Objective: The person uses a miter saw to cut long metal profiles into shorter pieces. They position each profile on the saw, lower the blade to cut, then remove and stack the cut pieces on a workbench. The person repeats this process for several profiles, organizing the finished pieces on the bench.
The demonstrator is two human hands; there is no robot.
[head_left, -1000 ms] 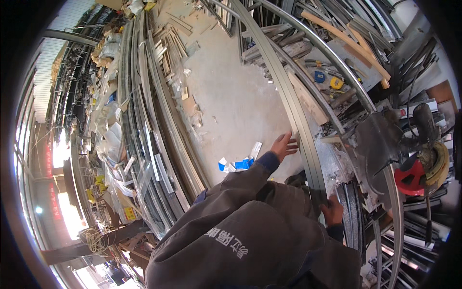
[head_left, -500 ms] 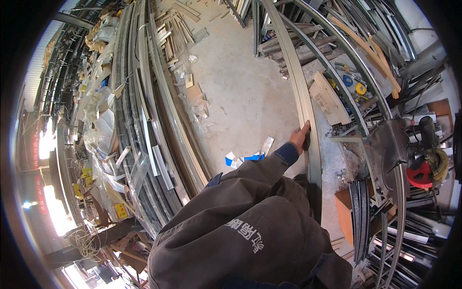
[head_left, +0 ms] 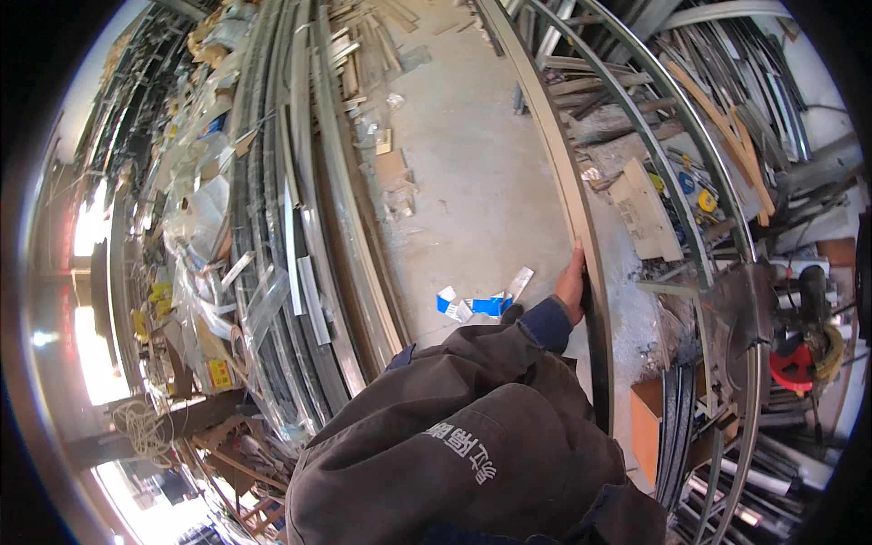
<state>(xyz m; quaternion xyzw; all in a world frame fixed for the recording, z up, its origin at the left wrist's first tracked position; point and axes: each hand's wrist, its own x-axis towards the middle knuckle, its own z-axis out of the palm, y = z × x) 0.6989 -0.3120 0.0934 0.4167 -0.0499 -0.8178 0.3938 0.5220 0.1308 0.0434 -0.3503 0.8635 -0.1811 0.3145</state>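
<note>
A: Where was the long bar?
B: The long bar point(head_left: 576, 195) ran over the right side of the floor point(head_left: 472, 182). It went from the top of the view down to the dark jacket point(head_left: 381, 481). I couldn't tell if it touched the floor.

A: What were the fingers doing?
B: The left hand point(head_left: 570, 289) was grasping the bar by its left edge. One fingertip or the thumb pointed up along the side, and the rest were tucked out of sight. The right hand didn't show, so I couldn't tell what its fingers did.

A: Which step was that?
B: It looked like the holding step to me. The bar seemed tipped, with a dark side showing low down.

A: What did the next move call for?
B: I'd say a tight hold and slow hands. The bar was so long that it could bump things, like the pale board point(head_left: 647, 211) on its right. Two hands would be best, I think.

A: Was there any writing?
B: Yes, big white letters point(head_left: 463, 447) on the jacket. Past the floor's left edge, by the pile of bars point(head_left: 259, 173), a yellow label point(head_left: 220, 373) had tiny marks. I couldn't read those. The blue and white scrap point(head_left: 488, 305) near the hand was too small to read.
</note>
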